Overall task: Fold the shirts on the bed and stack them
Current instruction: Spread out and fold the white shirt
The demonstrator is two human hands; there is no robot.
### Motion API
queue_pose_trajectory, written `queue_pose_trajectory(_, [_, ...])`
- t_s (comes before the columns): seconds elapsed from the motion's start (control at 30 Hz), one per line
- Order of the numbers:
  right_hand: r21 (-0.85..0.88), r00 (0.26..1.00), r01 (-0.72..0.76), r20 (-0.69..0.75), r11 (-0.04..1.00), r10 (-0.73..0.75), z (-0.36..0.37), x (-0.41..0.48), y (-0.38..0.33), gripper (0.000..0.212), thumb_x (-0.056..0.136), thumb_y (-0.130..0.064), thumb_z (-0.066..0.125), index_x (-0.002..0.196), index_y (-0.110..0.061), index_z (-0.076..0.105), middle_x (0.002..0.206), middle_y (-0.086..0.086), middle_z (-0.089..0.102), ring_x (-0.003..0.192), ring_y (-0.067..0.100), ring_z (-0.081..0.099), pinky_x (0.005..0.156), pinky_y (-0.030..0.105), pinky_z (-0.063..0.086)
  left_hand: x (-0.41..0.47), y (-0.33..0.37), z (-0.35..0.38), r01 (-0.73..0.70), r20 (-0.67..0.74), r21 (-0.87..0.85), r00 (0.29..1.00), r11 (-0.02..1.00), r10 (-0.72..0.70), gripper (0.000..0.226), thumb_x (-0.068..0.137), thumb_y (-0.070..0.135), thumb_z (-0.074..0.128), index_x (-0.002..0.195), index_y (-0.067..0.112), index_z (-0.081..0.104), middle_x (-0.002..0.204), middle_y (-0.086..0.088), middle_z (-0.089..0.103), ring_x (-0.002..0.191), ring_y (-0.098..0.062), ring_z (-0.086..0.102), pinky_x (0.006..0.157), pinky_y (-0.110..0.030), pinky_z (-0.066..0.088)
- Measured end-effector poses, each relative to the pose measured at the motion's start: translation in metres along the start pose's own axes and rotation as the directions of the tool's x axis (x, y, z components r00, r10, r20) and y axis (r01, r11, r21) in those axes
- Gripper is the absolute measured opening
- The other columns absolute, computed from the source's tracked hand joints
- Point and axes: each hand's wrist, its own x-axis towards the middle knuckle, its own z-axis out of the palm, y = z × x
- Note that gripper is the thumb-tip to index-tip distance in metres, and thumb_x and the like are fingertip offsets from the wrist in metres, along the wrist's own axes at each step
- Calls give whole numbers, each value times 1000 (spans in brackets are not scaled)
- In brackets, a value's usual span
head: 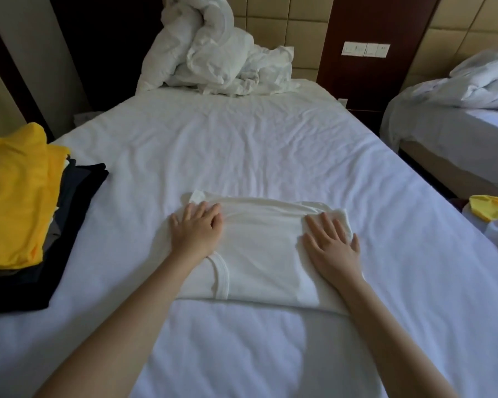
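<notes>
A folded white shirt (259, 248) lies flat on the bed (242, 145), its collar turned toward me at the near left. My left hand (196, 228) rests palm down on the shirt's left side, fingers spread. On the shirt's right edge, my right hand (331, 242) presses flat with the fingers apart. Neither hand grips the cloth. At the bed's left edge sits a stack of folded shirts (20, 214), a yellow one on top of dark ones.
A crumpled white duvet (213, 53) is piled at the head of the bed. A second bed (460, 116) with rumpled bedding stands to the right. A yellow garment (492, 209) lies at the right edge.
</notes>
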Motion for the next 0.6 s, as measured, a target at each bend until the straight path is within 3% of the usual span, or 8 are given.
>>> queue_pose_trajectory(0.13, [-11, 986, 106, -129, 994, -107, 0, -29, 3, 53, 93, -45, 21, 141, -31, 37, 155, -5, 20, 145, 17, 11, 115, 36, 3, -26, 1, -5, -43, -160, -55, 987, 998, 34, 56, 91, 43, 14, 137, 31, 43, 149, 4, 38, 137, -20, 30, 112, -41, 18])
queue_pose_trajectory(0.23, [16, 976, 184, -119, 983, -181, 1, -63, 8, 74, 77, -61, 9, 138, -34, 42, 151, -10, 31, 143, 17, 20, 114, 32, 10, -57, -3, -3, 36, -134, -57, 990, 998, -43, 52, 94, 45, 23, 142, 32, 38, 151, 2, 33, 138, -22, 26, 111, -45, 17])
queue_pose_trajectory(0.3, [-37, 979, 195, -51, 980, -197, -2, -80, 15, 79, 72, -69, 6, 141, -41, 33, 152, -16, 24, 144, 14, 15, 115, 31, 5, -81, -5, -2, 176, -146, -73, 972, 982, -185, 52, 95, 45, 34, 144, 25, 36, 150, -10, 33, 134, -33, 30, 108, -47, 22])
queue_pose_trajectory(0.37, [-81, 973, 229, 41, 970, -226, -5, -87, 23, 85, 66, -81, 5, 143, -48, 19, 153, -21, 12, 145, 11, 6, 116, 33, -1, -101, -6, -3, 269, -219, -104, 933, 958, -286, 58, 92, 44, 41, 141, 12, 40, 134, -27, 44, 118, -42, 41, 98, -46, 31])
queue_pose_trajectory(0.47, [-133, 946, 304, 160, 943, -282, -15, -99, 33, 97, 53, -94, -5, 140, -54, 3, 150, -26, -4, 144, 8, -3, 117, 37, -4, -124, -7, -9, 255, -235, -128, 931, 958, -279, 59, 91, 37, 52, 138, 2, 41, 121, -32, 49, 107, -45, 47, 87, -46, 37])
queue_pose_trajectory(0.5, [-137, 942, 310, 179, 941, -284, -17, -99, 35, 92, 55, -92, -5, 139, -55, 2, 151, -25, -4, 144, 8, -4, 117, 39, -4, -125, -6, -11, 238, -220, -117, 941, 964, -259, 59, 92, 37, 51, 139, 3, 39, 122, -31, 48, 107, -45, 48, 86, -46, 39])
queue_pose_trajectory(0.6, [-87, 952, 281, 155, 956, -266, -19, -104, 32, 52, 89, -66, 12, 139, -54, 16, 155, -20, 8, 145, 11, 0, 116, 43, -2, -123, -7, -19, 164, -175, -125, 967, 979, -184, 53, 95, 33, 47, 140, 7, 36, 126, -25, 48, 108, -42, 53, 85, -43, 42])
